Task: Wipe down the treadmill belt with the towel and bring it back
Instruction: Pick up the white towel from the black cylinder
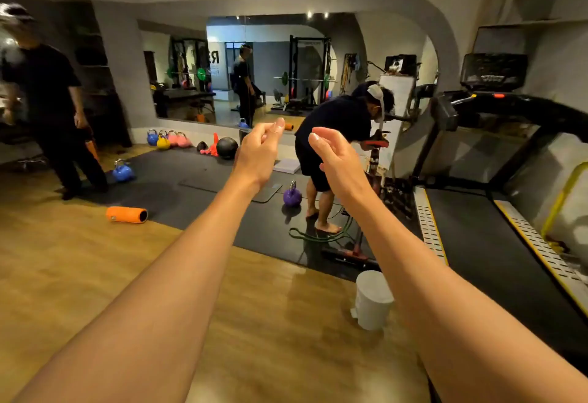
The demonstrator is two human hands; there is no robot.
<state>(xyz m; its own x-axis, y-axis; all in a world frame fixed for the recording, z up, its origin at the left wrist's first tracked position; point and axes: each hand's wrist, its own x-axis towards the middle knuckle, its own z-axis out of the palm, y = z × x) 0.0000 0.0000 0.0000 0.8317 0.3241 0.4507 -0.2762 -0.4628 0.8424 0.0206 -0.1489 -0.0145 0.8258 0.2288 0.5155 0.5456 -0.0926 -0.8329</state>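
The treadmill stands at the right, its black belt (496, 262) running toward me between pale perforated side rails, its console (493, 68) at the far end. No towel shows in the head view. Both my arms reach forward over the wooden floor, left of the treadmill. My left hand (257, 154) is raised with fingers loosely curled and holds nothing. My right hand (337, 157) is raised beside it, palm inward, fingers apart and empty.
A small white bin (372, 299) stands on the floor by the treadmill's near left corner. One person bends over an exercise bike (375, 148) ahead; another stands at the far left. Kettlebells (292, 195), an orange roller (127, 215) and green bands (321, 235) lie on the dark mat.
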